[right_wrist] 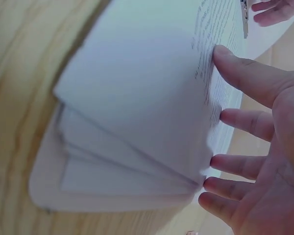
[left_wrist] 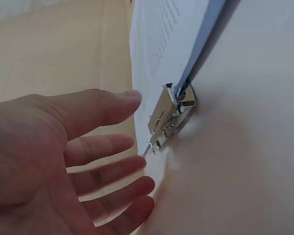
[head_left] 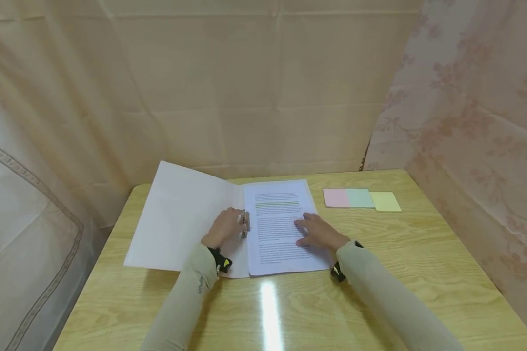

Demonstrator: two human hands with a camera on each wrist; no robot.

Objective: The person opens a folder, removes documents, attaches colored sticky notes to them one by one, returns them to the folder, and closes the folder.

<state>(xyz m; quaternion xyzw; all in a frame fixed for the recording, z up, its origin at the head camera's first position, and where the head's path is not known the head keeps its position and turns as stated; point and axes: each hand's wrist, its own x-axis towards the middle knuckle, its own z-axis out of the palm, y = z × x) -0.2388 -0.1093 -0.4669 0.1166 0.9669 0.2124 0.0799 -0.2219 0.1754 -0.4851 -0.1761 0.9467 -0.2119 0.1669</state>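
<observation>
A white folder (head_left: 183, 214) lies spread on the table, its cover to the left. Printed sheets (head_left: 281, 253) rest on its right side, the top one bearing green-highlighted lines. A metal lever clip (left_wrist: 164, 115) grips the sheets at their left edge. My left hand (head_left: 225, 227) is at this clip, its fingers (left_wrist: 110, 174) spaced apart and a fingertip close to the lever's end; whether they touch is unclear. My right hand (head_left: 319, 231) is at the right edge of the sheets, fingers (right_wrist: 245, 164) spread. Fanned corners of several sheets show in the right wrist view.
To the right of the folder lie pink (head_left: 335, 198), green (head_left: 360, 198) and yellow (head_left: 385, 201) sticky-note pads in a row. The wooden table (head_left: 421, 273) meets a beige curtain (head_left: 263, 97) at the back and a flowered curtain (head_left: 478, 122) on the right.
</observation>
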